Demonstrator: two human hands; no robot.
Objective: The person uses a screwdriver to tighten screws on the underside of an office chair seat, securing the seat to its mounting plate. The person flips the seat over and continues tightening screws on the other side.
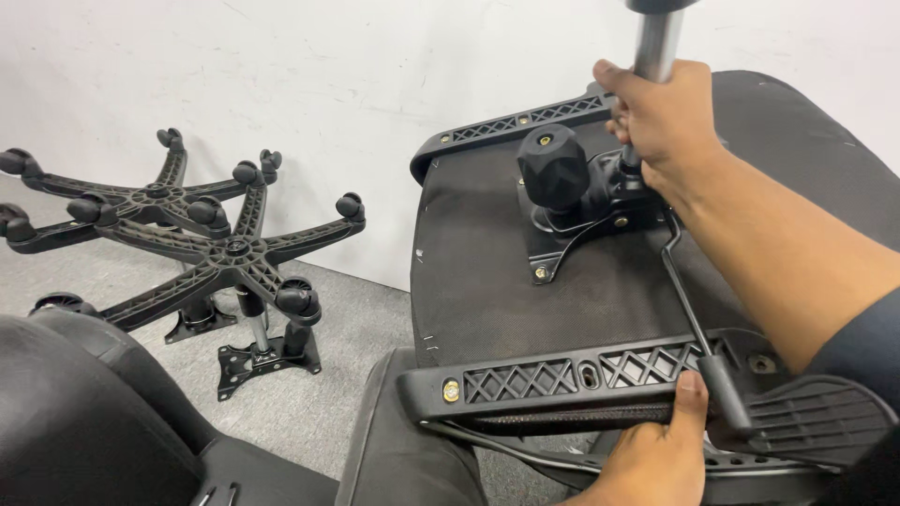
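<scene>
Right hand (661,117), upper right, grips a shiny metal cylinder (653,42) on an upturned black seat (497,272). Left hand (656,450), bottom, clasps a lattice-patterned plastic armrest bracket (553,379). Star-shaped caster bases (202,239) stand left on grey carpet (347,328).

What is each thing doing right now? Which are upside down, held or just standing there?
Chair seat: upside down, underside showing.
Metal cylinder: upright in the seat mechanism, gripped.
Right hand: closed around the cylinder.
Left hand: gripping the near armrest bracket.
Round knob: on the mechanism, untouched.
Lever: untouched.
Two wheeled bases: upside down, wheels up, on the floor.
</scene>
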